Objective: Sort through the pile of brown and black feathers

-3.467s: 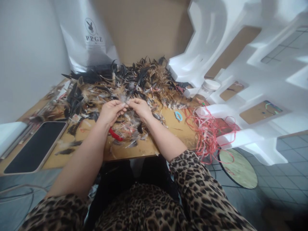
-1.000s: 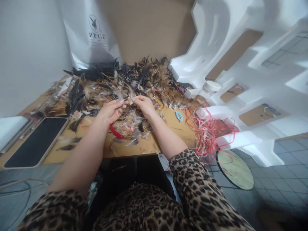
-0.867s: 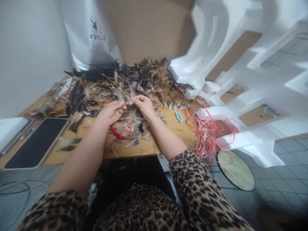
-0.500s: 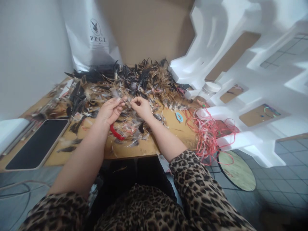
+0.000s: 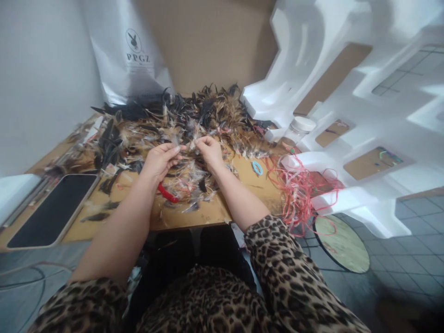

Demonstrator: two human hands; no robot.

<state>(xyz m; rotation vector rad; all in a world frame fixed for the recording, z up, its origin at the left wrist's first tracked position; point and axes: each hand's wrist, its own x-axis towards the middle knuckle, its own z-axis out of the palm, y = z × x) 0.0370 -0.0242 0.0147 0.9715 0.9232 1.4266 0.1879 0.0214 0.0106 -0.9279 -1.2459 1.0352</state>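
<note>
Pinching a small feather tuft (image 5: 190,144) between their fingertips, the two hands face each other over the middle of the desk (image 5: 211,212). The left hand (image 5: 160,162) has thumb and forefinger together at the tuft's 9 o'clock side, the other fingers loosely curled; the right hand (image 5: 211,152) is at its 3 o'clock side, thumb and forefinger also closed on it. Which strands each one grips is too small to tell. A narrow gap parts the fingertips.

Taking the tuft as the clock's centre, a heap of brown and black feathers (image 5: 208,108) spreads from 9 o'clock round past 12 to 2 – its near edge close to the fingertips – with loose fluff and scraps (image 5: 189,180) below the hands at 6. A curved red band (image 5: 168,193) lies at 7, just beside the left wrist. At 8, well apart, a phone (image 5: 53,210) lies with its screen dark.

Between 3 and 4 sits a small blue ring (image 5: 257,168) on bare desk, then a tangle of pink strings (image 5: 300,194) that spills over the edge. A white-lidded jar (image 5: 301,129) stands near 3, beside large white foam pieces (image 5: 294,83). At 11, behind the heap, rises a silvery bag (image 5: 135,74) printed "PPGZ".
</note>
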